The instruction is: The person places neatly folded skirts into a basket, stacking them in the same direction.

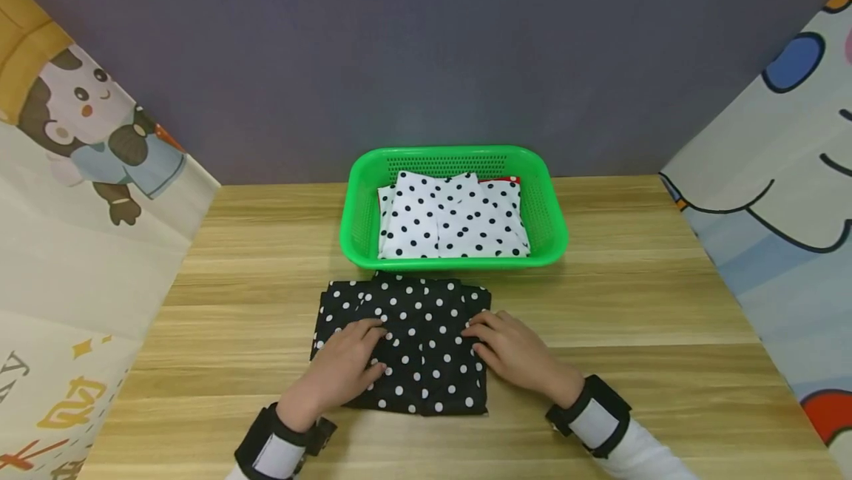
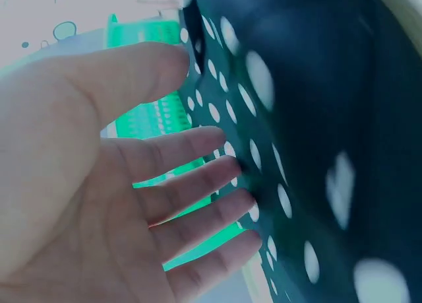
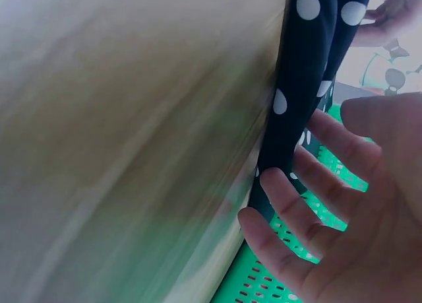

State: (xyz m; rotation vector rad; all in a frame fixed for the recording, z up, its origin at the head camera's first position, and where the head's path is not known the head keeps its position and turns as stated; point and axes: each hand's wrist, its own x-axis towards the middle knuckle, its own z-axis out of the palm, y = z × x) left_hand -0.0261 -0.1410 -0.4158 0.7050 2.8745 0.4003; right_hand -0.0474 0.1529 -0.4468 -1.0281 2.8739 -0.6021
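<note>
A black cloth with white polka dots (image 1: pixel 426 347), folded into a rough rectangle, lies on the wooden table in front of the basket. My left hand (image 1: pixel 342 365) rests on its left part, fingers spread and fingertips touching the fabric. On the right edge, my right hand (image 1: pixel 515 350) touches the cloth with loosely bent fingers. Both wrist views show fingers of the left hand (image 2: pixel 145 164) and the right hand (image 3: pixel 349 204) against the dotted fabric, with no pinch visible. The cloth's underside is hidden.
A green plastic basket (image 1: pixel 455 264) stands at the table's back, holding folded white cloth with black dots (image 1: pixel 459 217) and a bit of red at its corner. A dark grey panel (image 1: pixel 426 58) rises behind the wooden table (image 1: pixel 639 302). Cartoon-printed sheets (image 1: pixel 80 258) flank both sides.
</note>
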